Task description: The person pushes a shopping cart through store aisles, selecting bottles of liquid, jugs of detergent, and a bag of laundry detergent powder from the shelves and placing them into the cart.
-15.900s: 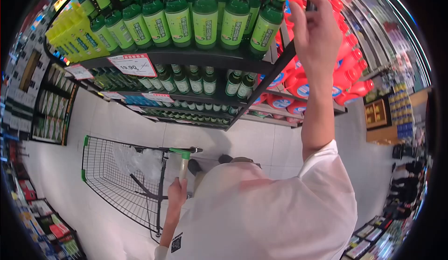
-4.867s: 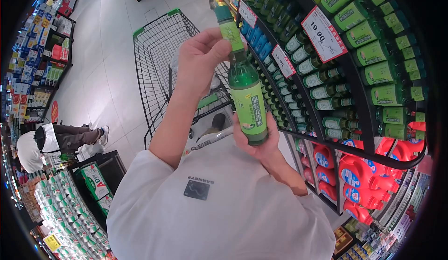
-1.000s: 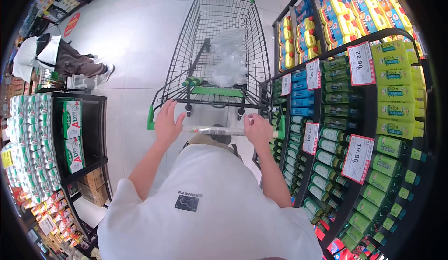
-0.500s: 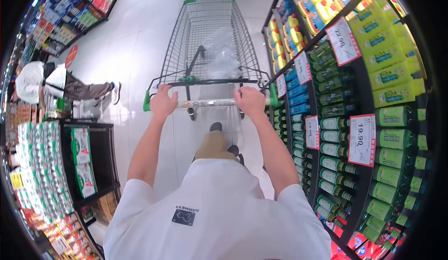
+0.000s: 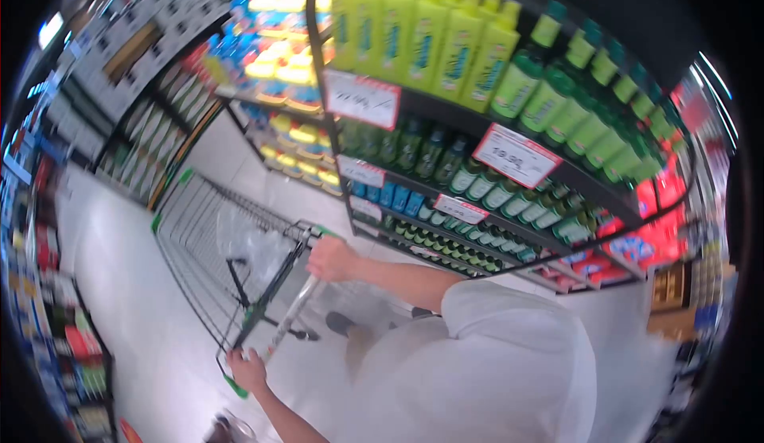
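Right hand (image 5: 333, 259) wraps one cart handle (image 5: 291, 314); left hand (image 5: 248, 371) lies over other end, grip unclear. One cart (image 5: 185, 176), one clear plastic bundle (image 5: 253, 244) inside, two shoes (image 5: 340, 323).

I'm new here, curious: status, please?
Right fingers on cart handle, left fingers near its other end. Clear plastic in cart. Bottle shelf alongside.

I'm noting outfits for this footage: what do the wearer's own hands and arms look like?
The left hand and right hand wear no gloves, and no watch shows on either bare forearm. The right sleeve is short, loose and white, without visible markings; the left one can't be made out.
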A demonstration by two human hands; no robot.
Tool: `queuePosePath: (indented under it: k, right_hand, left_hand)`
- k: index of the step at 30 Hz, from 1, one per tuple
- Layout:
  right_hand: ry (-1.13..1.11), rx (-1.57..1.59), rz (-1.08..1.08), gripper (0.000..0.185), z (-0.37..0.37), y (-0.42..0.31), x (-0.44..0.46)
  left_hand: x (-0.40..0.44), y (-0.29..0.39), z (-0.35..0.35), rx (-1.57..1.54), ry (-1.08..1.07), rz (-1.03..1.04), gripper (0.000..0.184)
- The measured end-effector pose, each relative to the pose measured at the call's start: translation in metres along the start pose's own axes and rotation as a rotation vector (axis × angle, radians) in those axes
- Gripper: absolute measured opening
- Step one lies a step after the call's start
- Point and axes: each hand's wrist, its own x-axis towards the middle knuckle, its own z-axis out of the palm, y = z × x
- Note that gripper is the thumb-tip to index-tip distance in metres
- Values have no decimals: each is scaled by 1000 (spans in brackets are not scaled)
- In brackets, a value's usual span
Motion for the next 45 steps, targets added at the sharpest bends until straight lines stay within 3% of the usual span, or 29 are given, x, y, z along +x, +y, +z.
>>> queuePosePath:
  k: [14,16,20,22,26,27,31,32,34,37,40,41,43,45]
  right_hand:
    - [-33,-46,165,36,71,7,104]
    - [-148,-52,221,35,76,6,117]
    - [-185,142,357,22,60,-1,131]
    - [83,231,404,25,36,-7,128]
    - [250,284,682,33,-77,3,116]
    - [285,205,723,33,-117,7,115]
    - [771,-217,605,25,-258,37,106]
    - [791,-371,672,25,-290,41,101]
    - [895,-607,583,26,-343,42,107]
    - [912,-681,626,27,-391,51,113]
    - [875,-805,661,34,-413,59,124]
    - [843,-871,668,39,-417,65,126]
    - [810,-948,677,40,-425,88,118]
    - [779,-1019,684,42,-428,99,115]
  left_hand:
    - [147,7,-29,3,-100,82,48]
    - [164,4,-30,-4,-113,101,47]
    - [194,1,-28,-12,-112,156,48]
    - [204,-1,-27,-3,-130,143,48]
    - [215,2,-30,-1,-138,154,48]
    - [220,-2,-26,0,-136,163,48]
    - [218,7,-25,-49,-59,147,44]
    - [213,14,-29,-74,-38,93,42]
    - [219,10,-8,-105,89,182,37]
    - [210,29,5,-312,208,476,30]
    - [182,86,4,-526,124,539,27]
    - [179,100,8,-526,124,538,27]
    - [175,123,18,-512,132,722,24]
    - [167,145,14,-561,83,738,23]
